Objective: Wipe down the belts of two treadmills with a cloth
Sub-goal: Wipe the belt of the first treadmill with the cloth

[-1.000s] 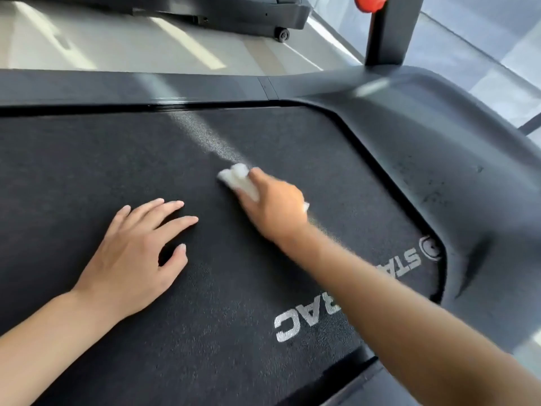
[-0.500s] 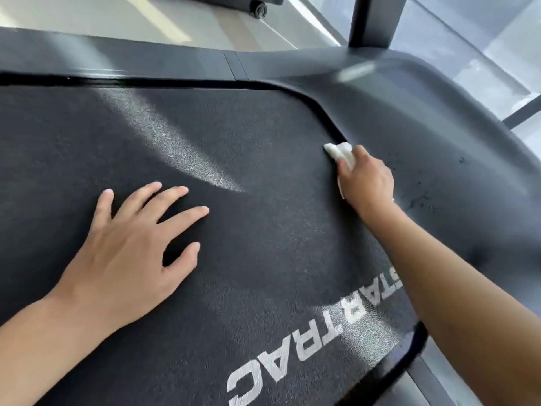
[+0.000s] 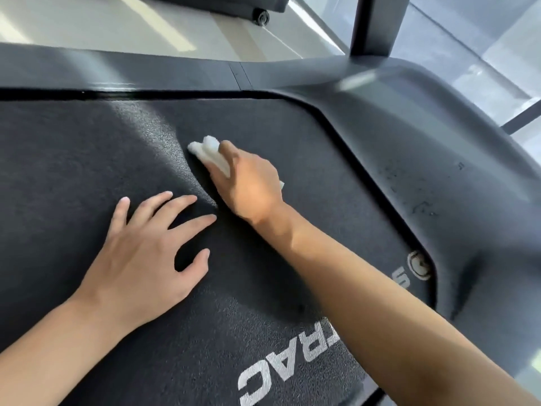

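Pressing on the belt (image 3: 87, 159), a white cloth (image 3: 206, 152) is clenched in the right hand (image 3: 248, 183). Just beside it, the left hand (image 3: 146, 253) is laid flat, fingers spread. Beyond the grip, a side rail (image 3: 117, 71) and post (image 3: 374, 22) are seen.

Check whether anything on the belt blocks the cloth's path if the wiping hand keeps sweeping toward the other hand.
Yes: the left hand lies flat on the belt, its fingertips close beside the right hand that holds the white cloth. Nothing else visible lies on that stretch of belt.
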`<state>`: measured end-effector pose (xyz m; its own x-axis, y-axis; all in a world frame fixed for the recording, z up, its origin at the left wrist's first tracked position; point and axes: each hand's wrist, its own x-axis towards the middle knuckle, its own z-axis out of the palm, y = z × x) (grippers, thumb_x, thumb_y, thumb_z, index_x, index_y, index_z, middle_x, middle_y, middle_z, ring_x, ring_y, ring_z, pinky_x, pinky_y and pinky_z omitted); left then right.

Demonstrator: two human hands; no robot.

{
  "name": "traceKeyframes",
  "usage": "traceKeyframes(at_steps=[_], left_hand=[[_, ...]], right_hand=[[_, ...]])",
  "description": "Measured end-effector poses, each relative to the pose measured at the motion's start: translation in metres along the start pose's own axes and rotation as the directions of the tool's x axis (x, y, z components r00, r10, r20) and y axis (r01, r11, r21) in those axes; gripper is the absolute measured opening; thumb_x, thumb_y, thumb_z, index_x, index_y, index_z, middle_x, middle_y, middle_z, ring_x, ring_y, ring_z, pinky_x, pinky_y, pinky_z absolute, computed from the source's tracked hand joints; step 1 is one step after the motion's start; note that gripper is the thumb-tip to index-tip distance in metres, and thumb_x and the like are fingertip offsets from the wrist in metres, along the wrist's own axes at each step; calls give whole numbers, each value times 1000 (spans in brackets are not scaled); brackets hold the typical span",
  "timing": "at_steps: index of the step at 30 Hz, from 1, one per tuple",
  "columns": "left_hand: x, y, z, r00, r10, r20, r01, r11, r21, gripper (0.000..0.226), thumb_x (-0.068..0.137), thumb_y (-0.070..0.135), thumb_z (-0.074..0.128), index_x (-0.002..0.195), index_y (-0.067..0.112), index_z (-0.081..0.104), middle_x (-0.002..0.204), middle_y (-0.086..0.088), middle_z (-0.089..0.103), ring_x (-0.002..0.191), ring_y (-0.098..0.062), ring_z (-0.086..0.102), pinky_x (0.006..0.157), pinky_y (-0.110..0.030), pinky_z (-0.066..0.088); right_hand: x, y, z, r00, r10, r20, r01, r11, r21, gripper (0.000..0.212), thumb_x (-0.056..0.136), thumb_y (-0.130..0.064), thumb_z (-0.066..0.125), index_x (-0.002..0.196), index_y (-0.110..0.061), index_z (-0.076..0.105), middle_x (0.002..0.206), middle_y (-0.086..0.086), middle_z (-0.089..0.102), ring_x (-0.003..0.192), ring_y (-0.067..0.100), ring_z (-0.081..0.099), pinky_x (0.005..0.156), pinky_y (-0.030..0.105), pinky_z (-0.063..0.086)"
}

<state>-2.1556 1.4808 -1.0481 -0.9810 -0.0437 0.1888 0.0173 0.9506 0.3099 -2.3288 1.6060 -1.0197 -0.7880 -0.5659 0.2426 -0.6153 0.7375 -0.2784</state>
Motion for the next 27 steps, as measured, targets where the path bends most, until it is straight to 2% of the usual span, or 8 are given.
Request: traceKeyframes(at_steps=[4,9,11,15,19,23,25,27], left_hand=[[0,-1,1,1000,-4,-14,4,1000,-15,58,88,59,44,138,40,65,154,5,53,148,-27,42,120,-68,24],[0,1,-1,1000,-12,-11,12,1000,-28,60,86,61,43,138,40,65,154,4,53,147,-28,42,120,-69,23],[0,1,-2,1000,-19,-22,18,999,-50,59,86,60,43,136,39,67,153,3,54,146,-28,42,120,-69,23],[-1,-1,-1,997,-38,-70,28,991,-133,53,84,50,49,128,31,72,147,1,60,144,-28,46,120,-68,23],[-13,0,-2,998,-12,-68,-1,980,-200,49,84,37,51,125,23,73,144,-1,61,142,-28,48,122,-66,23],[-31,13,-2,996,90,-23,-93,970,-226,45,84,31,53,124,23,73,142,1,61,139,-26,48,120,-66,27],[-32,19,-6,994,106,0,-103,967,-233,47,85,31,51,126,22,72,144,1,60,140,-25,48,120,-65,28],[-37,25,-7,989,143,20,-135,965,-226,49,87,33,46,127,21,71,145,-1,59,140,-25,49,120,-64,30]], right_hand=[[-78,33,-32,992,-38,116,38,999,3,29,102,-53,49,92,-28,39,73,-9,52,67,17,53,62,36,40],[-107,149,-79,870,471,-145,-492,847,-201,33,99,-53,48,98,-19,45,80,6,60,83,39,63,65,39,40],[-104,161,-82,820,538,-195,-571,784,-242,37,101,-52,41,101,-16,43,86,10,64,85,40,64,67,42,42],[-124,97,-70,898,432,-86,-439,865,-241,37,103,-52,45,111,-16,44,85,-1,58,84,36,63,65,40,37],[-200,-23,-59,984,140,113,-128,986,-107,32,102,-52,48,108,-21,47,83,-9,55,76,28,62,59,37,37],[-277,-76,-63,950,-165,267,169,986,7,31,99,-48,48,107,-19,54,97,-5,65,83,23,64,55,31,39],[-280,-54,-73,965,-102,241,109,994,-15,30,101,-48,51,111,-20,52,100,-5,66,86,24,66,57,32,48],[-262,-8,-84,973,142,180,-119,984,-132,33,103,-51,50,115,-20,50,101,0,67,89,32,66,64,39,49]])
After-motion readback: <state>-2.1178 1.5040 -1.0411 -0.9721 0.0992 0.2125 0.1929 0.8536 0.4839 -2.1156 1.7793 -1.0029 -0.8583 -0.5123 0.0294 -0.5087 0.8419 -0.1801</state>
